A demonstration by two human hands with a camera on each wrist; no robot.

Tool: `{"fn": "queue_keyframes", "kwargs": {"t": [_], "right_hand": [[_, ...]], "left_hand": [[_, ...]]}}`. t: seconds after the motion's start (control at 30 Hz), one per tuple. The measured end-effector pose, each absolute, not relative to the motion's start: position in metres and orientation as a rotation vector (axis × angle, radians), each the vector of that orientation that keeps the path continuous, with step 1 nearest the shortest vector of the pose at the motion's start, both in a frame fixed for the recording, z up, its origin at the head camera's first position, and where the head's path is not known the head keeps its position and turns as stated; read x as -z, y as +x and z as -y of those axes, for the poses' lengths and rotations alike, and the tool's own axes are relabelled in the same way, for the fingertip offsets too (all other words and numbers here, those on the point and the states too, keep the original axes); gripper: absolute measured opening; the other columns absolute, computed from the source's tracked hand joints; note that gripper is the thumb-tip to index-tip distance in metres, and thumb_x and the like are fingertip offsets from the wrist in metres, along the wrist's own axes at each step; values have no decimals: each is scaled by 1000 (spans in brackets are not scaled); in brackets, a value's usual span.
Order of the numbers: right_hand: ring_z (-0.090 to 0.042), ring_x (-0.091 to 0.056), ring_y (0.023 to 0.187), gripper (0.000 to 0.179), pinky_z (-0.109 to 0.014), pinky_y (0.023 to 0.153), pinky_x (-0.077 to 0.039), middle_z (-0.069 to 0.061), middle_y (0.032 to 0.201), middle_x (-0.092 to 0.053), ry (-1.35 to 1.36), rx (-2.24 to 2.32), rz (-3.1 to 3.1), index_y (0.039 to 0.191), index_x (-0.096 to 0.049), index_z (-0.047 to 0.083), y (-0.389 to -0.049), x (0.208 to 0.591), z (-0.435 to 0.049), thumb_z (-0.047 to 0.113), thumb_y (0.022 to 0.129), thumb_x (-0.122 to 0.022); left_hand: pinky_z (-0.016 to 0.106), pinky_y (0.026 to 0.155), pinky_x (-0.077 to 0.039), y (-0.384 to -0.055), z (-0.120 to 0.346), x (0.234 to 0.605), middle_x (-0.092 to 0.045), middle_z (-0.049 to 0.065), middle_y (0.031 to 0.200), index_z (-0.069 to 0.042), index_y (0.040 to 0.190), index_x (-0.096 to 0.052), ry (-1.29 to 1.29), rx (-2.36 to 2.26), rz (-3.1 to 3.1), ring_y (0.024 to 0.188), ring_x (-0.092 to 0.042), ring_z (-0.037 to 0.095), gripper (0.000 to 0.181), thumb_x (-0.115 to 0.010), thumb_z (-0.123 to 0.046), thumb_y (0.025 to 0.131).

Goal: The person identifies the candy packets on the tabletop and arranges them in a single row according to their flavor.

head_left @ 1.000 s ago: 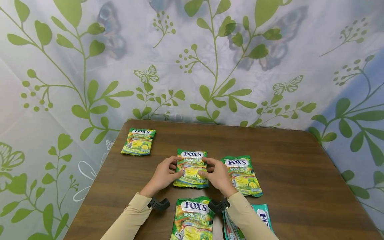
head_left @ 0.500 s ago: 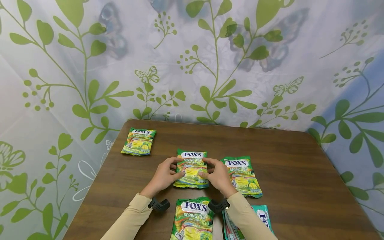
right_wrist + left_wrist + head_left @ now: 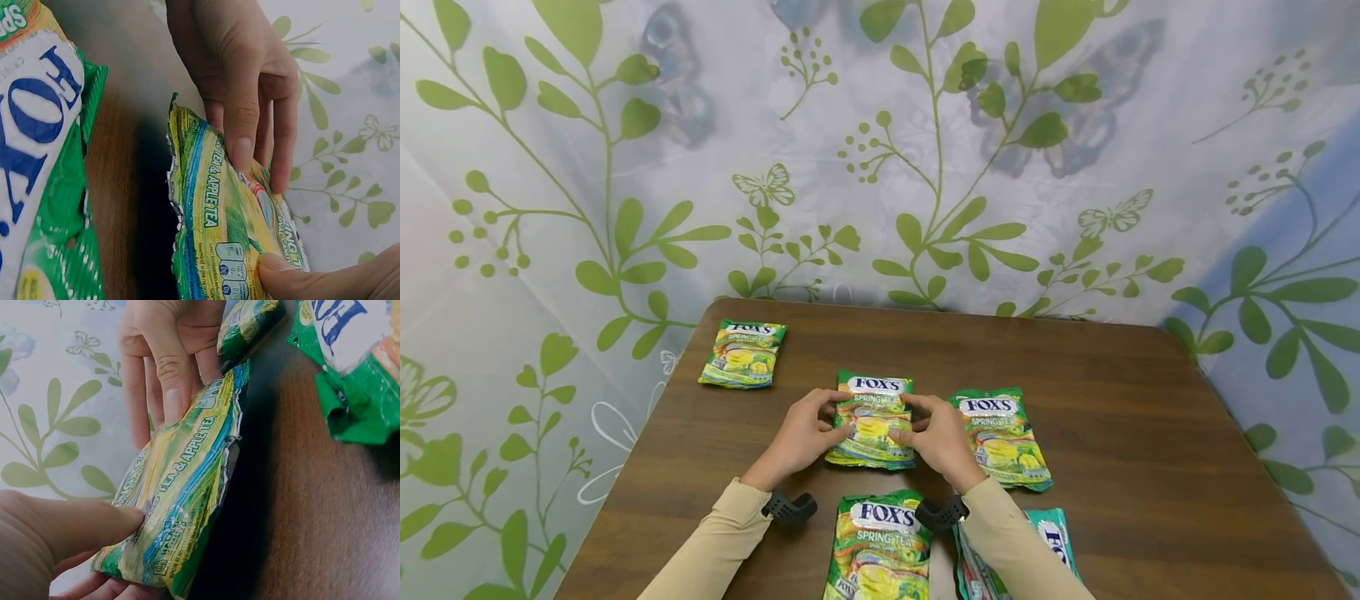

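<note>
A green and yellow candy bag [image 3: 874, 423] marked FOX'S Spring Tea is held between both hands near the middle of the table. My left hand [image 3: 805, 429] grips its left side, the thumb on the front face. On the opposite side my right hand [image 3: 940, 433] grips it the same way. Both wrist views show the bag's lower seam lifted above the wood, a dark shadow beneath. In the left wrist view, the left thumb [image 3: 119, 525] presses the printed face; the right thumb [image 3: 294, 275] does so in the right wrist view. Fingers behind the bag are partly hidden.
Matching Spring Tea bags lie at the back left [image 3: 745, 354], to the right [image 3: 1003, 442] and at the front [image 3: 880, 546] of the brown wooden table [image 3: 1150, 433]. Teal packaging [image 3: 1052, 533] is partly covered by the right sleeve. A leaf-patterned cloth [image 3: 880, 167] hangs behind.
</note>
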State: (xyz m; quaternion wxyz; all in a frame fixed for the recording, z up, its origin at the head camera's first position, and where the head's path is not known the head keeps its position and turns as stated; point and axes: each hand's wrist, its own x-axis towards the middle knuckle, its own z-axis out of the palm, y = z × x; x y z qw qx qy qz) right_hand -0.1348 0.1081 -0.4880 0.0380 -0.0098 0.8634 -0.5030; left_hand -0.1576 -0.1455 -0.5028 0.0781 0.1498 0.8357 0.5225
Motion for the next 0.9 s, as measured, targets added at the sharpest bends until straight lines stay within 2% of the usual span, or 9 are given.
{"fn": "queue_keyframes", "kwargs": {"t": [0.27, 0.5, 0.73, 0.9], "right_hand": [[-33, -72, 101, 60, -40, 69, -62, -23, 152, -59, -33, 1534, -2646, 146, -71, 8, -139, 483, -97, 9, 90, -93], [-31, -72, 102, 61, -41, 74, -63, -17, 149, -62, -43, 1590, -2625, 147, -71, 11, -151, 476, -83, 12, 90, -93], [-30, -71, 105, 62, -40, 74, -62, -14, 150, -62, -55, 1580, -2626, 149, -70, 14, -165, 468, -71, 13, 92, -92], [-30, -71, 106, 63, -40, 75, -63, -15, 152, -60, -49, 1609, -2617, 150, -69, 12, -179, 469, -65, 9, 91, -92]], "left_hand": [[31, 76, -62, -163, 159, 493, -62, 16, 122, 0, 146, -65, 494, -1546, -2500, 96, -71, 27, 48, -80, -3, 100], [33, 76, -63, -177, 178, 483, -61, 20, 127, 1, 146, -65, 510, -1538, -2507, 96, -74, 28, 48, -80, -4, 101], [37, 86, -63, -193, 187, 480, -62, 19, 130, 1, 146, -66, 527, -1486, -2581, 113, -66, 34, 47, -80, -5, 101], [44, 91, -63, -207, 191, 479, -62, 21, 129, 0, 149, -63, 513, -1445, -2599, 114, -67, 37, 49, -79, -8, 103]]}}
